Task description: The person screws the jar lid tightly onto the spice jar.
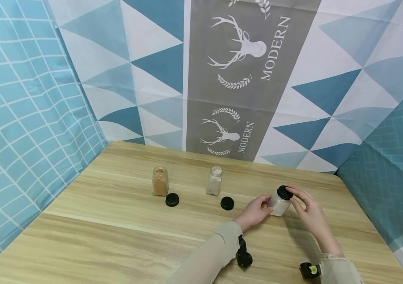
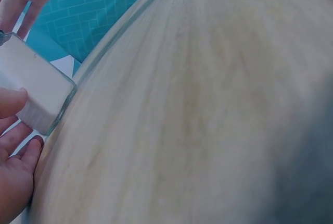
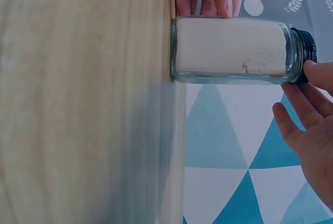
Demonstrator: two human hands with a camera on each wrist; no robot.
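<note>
A square glass jar of white powder (image 1: 278,206) stands upright on the table at the right, with a black lid (image 1: 284,192) on its mouth. My left hand (image 1: 255,212) holds the lower body of this jar from the left, thumb on the near side in the left wrist view. From the right, my right hand (image 1: 308,208) pinches the lid between thumb and fingers. The right wrist view shows the powder filling most of the jar (image 3: 229,49) and the lid (image 3: 308,47) sitting over the threaded neck. How tightly the lid is seated I cannot tell.
An open jar of orange-brown powder (image 1: 160,184) stands at the left, a black lid (image 1: 172,200) lying beside it. Near the middle is an open jar of whitish powder (image 1: 214,183), another black lid (image 1: 227,203) close by. Patterned cloth walls (image 1: 158,79) surround the wooden table (image 1: 116,228).
</note>
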